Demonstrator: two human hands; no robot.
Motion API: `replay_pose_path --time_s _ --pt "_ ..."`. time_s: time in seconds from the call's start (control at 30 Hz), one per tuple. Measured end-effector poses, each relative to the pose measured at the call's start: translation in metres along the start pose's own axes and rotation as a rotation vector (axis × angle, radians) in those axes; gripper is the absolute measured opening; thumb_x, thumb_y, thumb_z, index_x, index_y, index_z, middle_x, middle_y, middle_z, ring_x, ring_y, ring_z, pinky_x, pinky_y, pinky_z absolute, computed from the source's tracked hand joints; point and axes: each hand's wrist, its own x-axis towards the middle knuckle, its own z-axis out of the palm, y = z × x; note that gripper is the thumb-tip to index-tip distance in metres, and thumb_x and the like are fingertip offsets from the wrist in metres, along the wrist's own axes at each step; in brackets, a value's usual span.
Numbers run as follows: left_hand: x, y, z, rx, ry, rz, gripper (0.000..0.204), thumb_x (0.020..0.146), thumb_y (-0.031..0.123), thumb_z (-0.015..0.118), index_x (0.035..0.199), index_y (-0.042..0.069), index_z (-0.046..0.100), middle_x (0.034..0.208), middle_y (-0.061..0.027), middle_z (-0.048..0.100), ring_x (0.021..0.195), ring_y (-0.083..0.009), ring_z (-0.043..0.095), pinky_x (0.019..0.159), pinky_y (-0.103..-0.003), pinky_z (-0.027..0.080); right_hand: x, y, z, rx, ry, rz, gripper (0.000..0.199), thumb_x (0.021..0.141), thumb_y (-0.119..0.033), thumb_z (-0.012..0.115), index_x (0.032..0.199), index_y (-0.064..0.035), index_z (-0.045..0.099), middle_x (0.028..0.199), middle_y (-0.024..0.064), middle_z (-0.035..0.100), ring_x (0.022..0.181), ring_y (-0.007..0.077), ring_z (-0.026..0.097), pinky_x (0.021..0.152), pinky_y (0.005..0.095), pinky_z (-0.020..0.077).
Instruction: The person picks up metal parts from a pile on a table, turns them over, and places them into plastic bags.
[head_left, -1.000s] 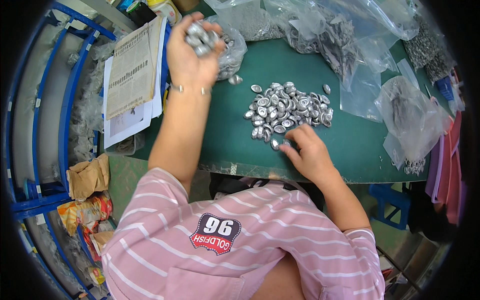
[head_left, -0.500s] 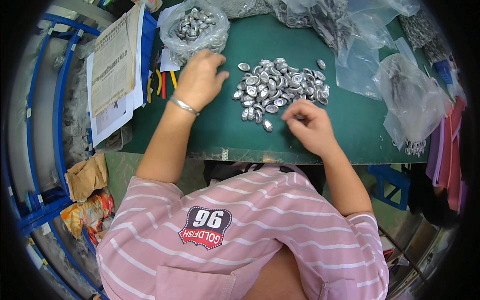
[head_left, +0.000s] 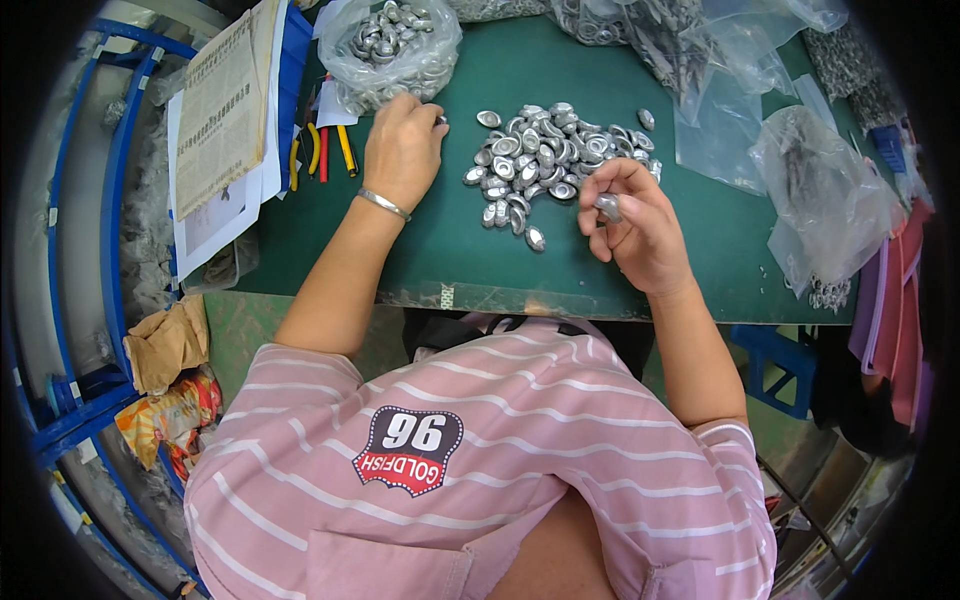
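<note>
Green table [head_left: 465, 262]: right hand [head_left: 648, 235] tight on one silver piece [head_left: 607, 207], left hand [head_left: 402, 148], grip unclear

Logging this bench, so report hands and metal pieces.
Right hand pinching one metal piece. Left hand near clear bag, grip unclear. Pile partly hidden by right hand.

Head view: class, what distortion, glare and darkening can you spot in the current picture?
In the head view, the blue shelf frame bows near the rim; in that view, bright glints dot the piled metal pieces; also in the head view, the corners fall to black.
</note>
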Motion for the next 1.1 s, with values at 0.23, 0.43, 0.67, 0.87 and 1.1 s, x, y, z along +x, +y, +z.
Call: replay_pose_path --time_s 0.23,0.43,0.67,0.87,1.1 --pt "-0.01 0.044 -0.035 -1.516 -0.266 -0.964 0.011 0.089 0.006 0.054 0.099 0.002 0.053 0.085 -0.0106 0.061 0.064 -0.015 0.058 0.05 -0.025 0.047 0.002 0.042 0.013 -1.354 -0.016 -0.491 0.015 0.079 -0.011 0.072 0.086 -0.0008 0.063 0.078 0.0002 0.061 0.062 0.0106 0.057 0.056 0.0279 0.0477" --pt "-0.034 0.069 -0.049 -0.699 -0.457 -0.352 0.026 0.075 0.006 0.073 0.093 0.003 0.055 0.077 -0.003 0.052 0.06 -0.0103 0.051 0.055 -0.025 0.043 0.008 0.008 0.006 -0.387 0.007 0.181 0.009 0.08 -0.01 0.067 0.08 -0.002 0.062 0.067 -0.0021 0.057 0.063 0.0058 0.056 0.051 0.0232 0.0431" --pt "-0.043 0.071 -0.034 -0.54 -0.3 -0.082 0.027 0.071 0.001 0.074 0.092 0.001 0.056 0.081 -0.0082 0.056 0.061 -0.0183 0.057 0.055 -0.029 0.047 0.018 0.035 0.022 -1.299 0.015 -0.312 0.02 0.073 -0.014 0.074 0.081 0.0018 0.065 0.076 0.0182 0.063 0.068 0.0315 0.062 0.063 0.0383 0.0496" --pt "-0.043 0.068 -0.049 -1.349 -0.551 -0.861 0.021 0.075 -0.001 0.064 0.096 0.0 0.058 0.081 -0.0032 0.057 0.062 -0.0124 0.056 0.05 -0.026 0.046 0.018 0.012 0.009 -0.378 0.018 0.257 0.012 0.076 -0.007 0.065 0.086 -0.0008 0.062 0.068 -0.0001 0.058 0.061 0.01 0.058 0.045 0.0232 0.0404" --pt "-0.041 0.079 -0.044 -0.878 -0.472 -0.577 0.019 0.072 0.01 0.076 0.077 0.002 0.059 0.068 0.0006 0.052 0.059 -0.0092 0.048 0.051 -0.027 0.04 0.026 0.02 0.011 -1.013 0.001 -0.281 0.009 0.083 -0.007 0.06 0.087 -0.0063 0.067 0.081 0.0066 0.064 0.065 0.0187 0.063 0.051 0.0311 0.0486"
